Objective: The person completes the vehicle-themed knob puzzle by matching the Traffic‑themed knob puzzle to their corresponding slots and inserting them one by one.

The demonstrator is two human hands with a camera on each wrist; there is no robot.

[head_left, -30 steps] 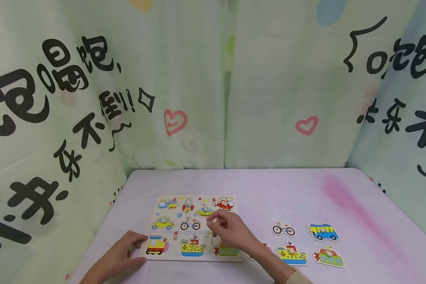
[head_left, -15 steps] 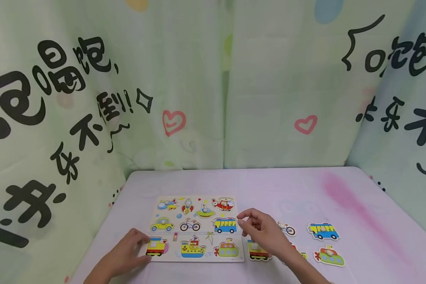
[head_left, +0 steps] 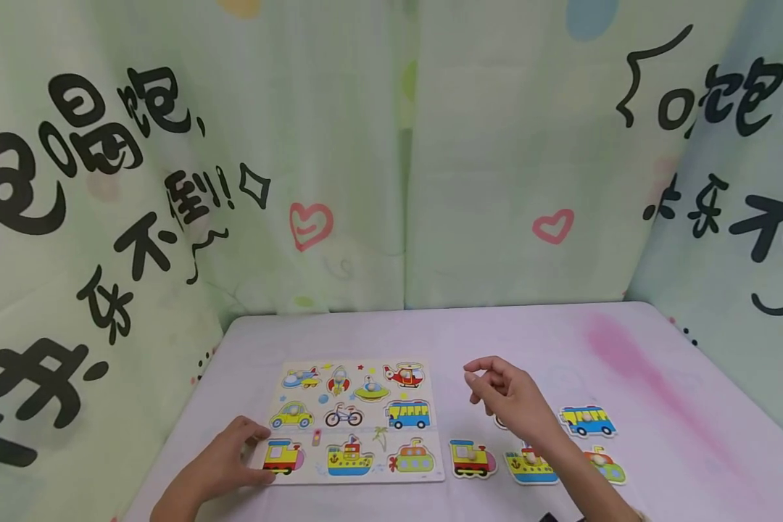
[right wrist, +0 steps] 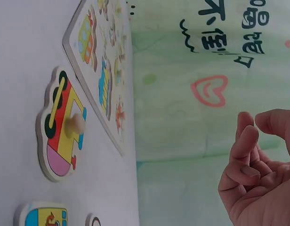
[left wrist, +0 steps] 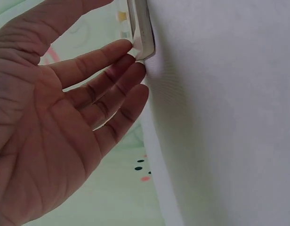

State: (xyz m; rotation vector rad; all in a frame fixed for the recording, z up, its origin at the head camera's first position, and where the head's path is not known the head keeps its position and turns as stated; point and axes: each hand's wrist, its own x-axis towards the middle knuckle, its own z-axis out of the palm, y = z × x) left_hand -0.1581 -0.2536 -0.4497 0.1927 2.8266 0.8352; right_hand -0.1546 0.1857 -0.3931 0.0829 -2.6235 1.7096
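My left hand [head_left: 215, 464] is at the left edge of a wooden vehicle puzzle board [head_left: 315, 465], its fingertips touching that edge. In the left wrist view the fingers of the left hand [left wrist: 55, 108] are fairly straight against the board's edge [left wrist: 146, 35]. Right of the board, my right hand [head_left: 515, 397] hovers over the table with loosely bent fingers and nothing held. Below it lie a train puzzle piece [head_left: 472, 460] with a knob [right wrist: 75, 124] and a ship piece [head_left: 527, 470], partly covered by the forearm. A bicycle piece is mostly hidden behind the hand.
A bus piece [head_left: 587, 420] and a submarine piece [head_left: 608, 467] lie farther right, the latter partly behind the forearm. The table [head_left: 496, 330] has a pink smear at right. Printed curtains [head_left: 352, 145] enclose its back and sides. A dark object [head_left: 548, 518] shows at the bottom edge.
My right hand has moved right and up, from over the board to beyond its right side, uncovering the bus picture and the train piece. The left hand stays at the board's edge.
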